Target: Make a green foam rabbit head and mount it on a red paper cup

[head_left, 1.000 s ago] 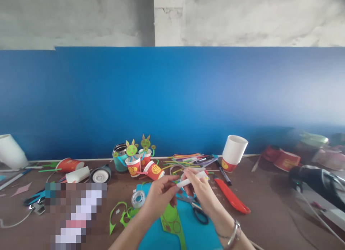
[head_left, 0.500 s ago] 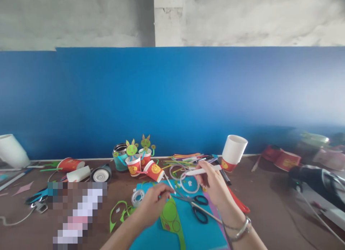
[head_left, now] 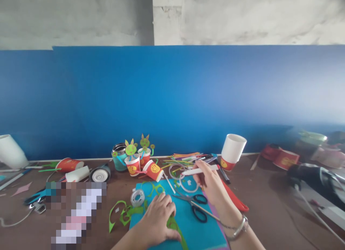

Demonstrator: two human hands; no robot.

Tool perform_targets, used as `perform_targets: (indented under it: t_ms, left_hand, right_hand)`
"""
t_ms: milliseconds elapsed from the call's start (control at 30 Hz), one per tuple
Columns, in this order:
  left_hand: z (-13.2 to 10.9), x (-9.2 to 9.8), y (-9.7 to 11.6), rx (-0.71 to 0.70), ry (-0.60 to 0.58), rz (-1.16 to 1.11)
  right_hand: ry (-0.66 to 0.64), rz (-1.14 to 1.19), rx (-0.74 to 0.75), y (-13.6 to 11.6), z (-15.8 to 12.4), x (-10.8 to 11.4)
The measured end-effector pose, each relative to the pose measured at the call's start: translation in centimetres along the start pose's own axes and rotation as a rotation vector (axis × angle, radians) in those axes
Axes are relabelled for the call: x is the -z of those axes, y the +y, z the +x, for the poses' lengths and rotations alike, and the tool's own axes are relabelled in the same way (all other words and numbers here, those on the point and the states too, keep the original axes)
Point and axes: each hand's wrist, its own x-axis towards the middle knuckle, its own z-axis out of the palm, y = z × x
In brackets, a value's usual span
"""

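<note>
My left hand lies over a green paper piece with drawn circles, its thumb spread from the fingers; the hand hides much of that piece. Blue paper sheets are underneath. In my right hand is a white marker with a red end, held above the sheets and pointing left. Just below it rests a clear tape ring. Black-handled scissors lie on the blue sheet between my hands. A small tape roll and green paper scraps sit left of my left hand.
Behind stand paper cups with green animal figures and a teal jar. One red cup lies tipped. Coloured sticks are piled at the back, left of stacked cups. A black device lies far right.
My left hand has lowered and flattened onto the green paper, covering its circles. The marker is still in my right hand, shifted slightly left, its red end now showing.
</note>
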Motion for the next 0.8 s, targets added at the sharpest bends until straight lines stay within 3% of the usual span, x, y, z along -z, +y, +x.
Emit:
perform_targets:
  t_ms: [167, 333, 500, 800]
  left_hand:
    - [-0.7, -0.8, 0.4, 0.101, 0.048, 0.051]
    - [-1.0, 0.2, -0.1, 0.029, -0.055, -0.045]
    - [-0.4, 0.4, -0.2, 0.016, -0.044, -0.006]
    - [-0.9, 0.6, 0.4, 0.242, 0.099, 0.105]
  right_hand:
    - [-0.012, 0.013, -0.009, 0.5, 0.2, -0.1]
    - [-0.041, 0.013, 0.018, 0.2, -0.1, -0.1]
    - [-0.062, 0.034, 0.033, 0.5, -0.1, -0.1]
    - [-0.045, 0.037, -0.013, 0.6, -0.2, -0.3]
